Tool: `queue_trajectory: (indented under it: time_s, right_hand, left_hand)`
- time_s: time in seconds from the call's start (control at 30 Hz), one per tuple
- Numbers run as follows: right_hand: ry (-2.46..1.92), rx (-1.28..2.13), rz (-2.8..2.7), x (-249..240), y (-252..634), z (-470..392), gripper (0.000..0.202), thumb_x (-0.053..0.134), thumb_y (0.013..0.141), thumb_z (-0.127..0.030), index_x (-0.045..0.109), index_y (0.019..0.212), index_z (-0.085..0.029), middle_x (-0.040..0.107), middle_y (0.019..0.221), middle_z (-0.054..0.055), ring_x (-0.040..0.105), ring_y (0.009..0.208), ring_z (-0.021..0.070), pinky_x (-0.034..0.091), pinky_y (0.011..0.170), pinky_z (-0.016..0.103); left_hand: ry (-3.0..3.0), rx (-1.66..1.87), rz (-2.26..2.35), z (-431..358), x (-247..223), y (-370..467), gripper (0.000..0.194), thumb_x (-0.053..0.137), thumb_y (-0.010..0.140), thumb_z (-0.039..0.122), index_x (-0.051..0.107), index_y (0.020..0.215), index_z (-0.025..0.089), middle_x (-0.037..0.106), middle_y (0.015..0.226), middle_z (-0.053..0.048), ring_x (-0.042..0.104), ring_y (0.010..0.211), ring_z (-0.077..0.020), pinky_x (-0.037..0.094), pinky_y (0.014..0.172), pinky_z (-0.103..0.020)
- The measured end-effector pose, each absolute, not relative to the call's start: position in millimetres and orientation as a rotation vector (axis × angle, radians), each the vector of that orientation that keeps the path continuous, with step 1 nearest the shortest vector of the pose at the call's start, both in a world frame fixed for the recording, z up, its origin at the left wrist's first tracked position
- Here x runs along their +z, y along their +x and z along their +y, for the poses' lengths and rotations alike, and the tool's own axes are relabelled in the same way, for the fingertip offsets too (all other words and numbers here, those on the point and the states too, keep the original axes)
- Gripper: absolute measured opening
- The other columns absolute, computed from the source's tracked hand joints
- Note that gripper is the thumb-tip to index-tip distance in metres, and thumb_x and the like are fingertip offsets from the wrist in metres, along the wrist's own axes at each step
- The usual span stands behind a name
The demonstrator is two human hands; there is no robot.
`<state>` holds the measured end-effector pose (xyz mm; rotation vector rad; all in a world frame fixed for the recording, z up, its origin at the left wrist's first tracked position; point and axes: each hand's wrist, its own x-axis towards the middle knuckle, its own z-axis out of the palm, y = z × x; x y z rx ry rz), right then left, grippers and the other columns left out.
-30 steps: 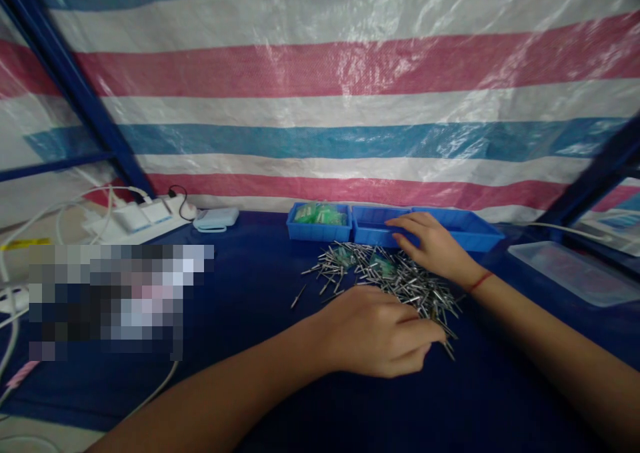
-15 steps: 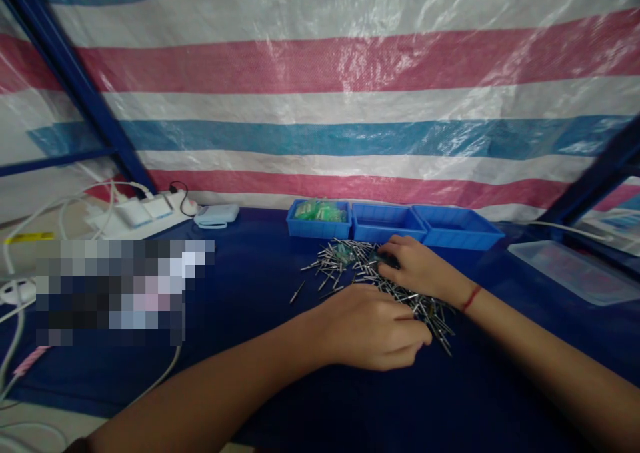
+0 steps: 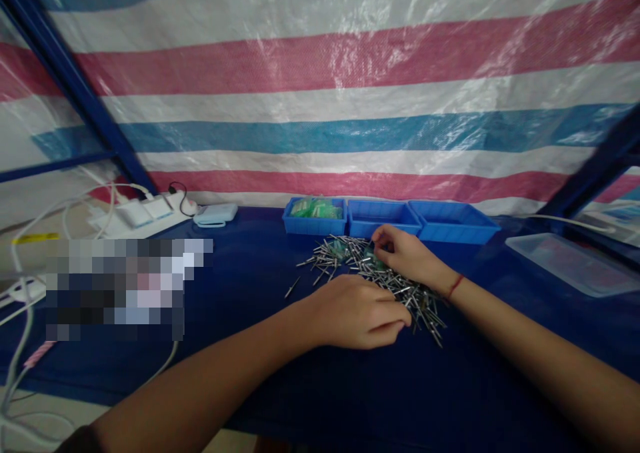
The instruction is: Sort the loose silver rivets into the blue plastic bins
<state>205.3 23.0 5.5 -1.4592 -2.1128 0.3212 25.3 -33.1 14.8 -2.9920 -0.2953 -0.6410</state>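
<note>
A loose pile of thin silver metal pins [image 3: 417, 299], which look like pop rivets, lies on the dark blue table. Small clear greenish plastic bags [image 3: 339, 249] are mixed in with it. My right hand [image 3: 403, 251], with a red string on its wrist, is over the back of the pile. Its thumb and index finger are curled together; whatever they pinch is too small to make out. In front of the pile, my left hand [image 3: 357, 311] is palm down with fingers curled, and its palm and any held item are hidden. One pin [image 3: 292, 287] lies apart at the left.
Three blue bins stand behind the pile: the left bin [image 3: 316, 226] holds green plastic packets, beside a middle bin [image 3: 384, 225] and a right bin [image 3: 455, 229]. A clear plastic lid [image 3: 570, 264] lies at right. A power strip [image 3: 145, 213] with cables and a light-blue case [image 3: 215, 214] are at left.
My right hand has lifted slightly from the pile, and its thumb and index finger have come together. My left hand has shifted a little left and stays curled. The camera view has moved slightly.
</note>
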Motion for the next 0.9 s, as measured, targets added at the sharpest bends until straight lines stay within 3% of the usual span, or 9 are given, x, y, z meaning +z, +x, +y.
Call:
queue_trajectory:
  time_s: [0.23,0.33,0.4,0.47,0.57,0.63,0.73,0.9]
  right_hand:
    - [-1.34,0.31,-1.935,13,207,21,0.009,0.05,0.075,-0.017,0.052,0.084,-0.018,0.062,0.078,0.004,0.058,0.07,0.0168,0.044,0.066,0.03]
    - [-1.292,0.276,-1.855,25,206,15,0.009,0.05,0.078,-0.021,0.051,0.086,-0.018,0.06,0.082,0.005,0.057,0.074,0.0173,0.044,0.067,0.031]
    - [-1.239,0.277,-1.802,33,203,9,0.009,0.051,0.08,-0.024,0.051,0.086,-0.018,0.059,0.081,0.004,0.055,0.072,0.0164,0.043,0.066,0.031]
    - [-1.148,0.33,-1.732,39,198,1,0.008,0.053,0.08,-0.025,0.051,0.084,-0.019,0.057,0.079,0.003,0.053,0.07,0.0151,0.043,0.065,0.031]
    - [-1.02,0.483,-1.628,45,187,-13,0.01,0.058,0.079,-0.027,0.051,0.081,-0.019,0.055,0.076,0.001,0.052,0.068,0.0135,0.043,0.064,0.03]
    - [-0.979,0.582,-1.604,48,181,-21,0.011,0.059,0.078,-0.028,0.052,0.081,-0.019,0.054,0.074,0.001,0.052,0.067,0.0127,0.043,0.062,0.029]
    - [-0.963,0.661,-1.592,49,176,-27,0.013,0.06,0.078,-0.029,0.054,0.081,-0.019,0.053,0.073,0.0,0.051,0.065,0.0119,0.043,0.06,0.027]
    - [-0.998,0.797,-1.669,46,177,-26,0.02,0.063,0.076,-0.032,0.054,0.088,-0.018,0.057,0.08,0.001,0.053,0.069,0.0131,0.043,0.062,0.028]
  left_hand:
    - [-2.94,-0.885,-0.487,-33,17,28,0.02,0.043,0.089,0.021,0.062,0.089,0.018,0.063,0.073,-0.001,0.058,0.068,-0.0135,0.046,0.067,-0.026]
    - [-2.8,-1.268,-0.824,-32,20,29,0.023,0.047,0.087,0.02,0.055,0.108,0.016,0.061,0.1,-0.007,0.056,0.096,-0.0186,0.045,0.087,-0.034]
    - [-2.672,-1.489,-1.057,-28,19,28,0.042,0.054,0.084,0.024,0.044,0.123,0.015,0.049,0.121,-0.014,0.046,0.114,-0.0241,0.04,0.096,-0.042]
    - [-2.621,-1.644,-1.226,-21,15,27,0.06,0.06,0.08,0.03,0.033,0.131,0.015,0.038,0.13,-0.018,0.041,0.12,-0.0278,0.039,0.096,-0.045]
    - [-2.772,-1.908,-1.419,-10,9,25,0.069,0.064,0.077,0.034,0.028,0.134,0.016,0.048,0.123,-0.016,0.054,0.105,-0.0249,0.047,0.085,-0.041]
    - [-2.948,-2.099,-1.538,-5,8,25,0.052,0.061,0.079,0.035,0.041,0.123,0.015,0.06,0.102,-0.01,0.061,0.085,-0.0188,0.051,0.074,-0.036]
    - [-3.05,-2.326,-1.527,-2,9,26,0.024,0.059,0.08,0.034,0.054,0.092,0.013,0.06,0.078,-0.002,0.059,0.066,-0.0118,0.05,0.064,-0.028]
    - [-2.836,-2.577,-1.51,0,15,24,0.02,0.061,0.078,0.032,0.052,0.081,0.015,0.059,0.071,0.0,0.056,0.063,-0.0098,0.046,0.055,-0.021]
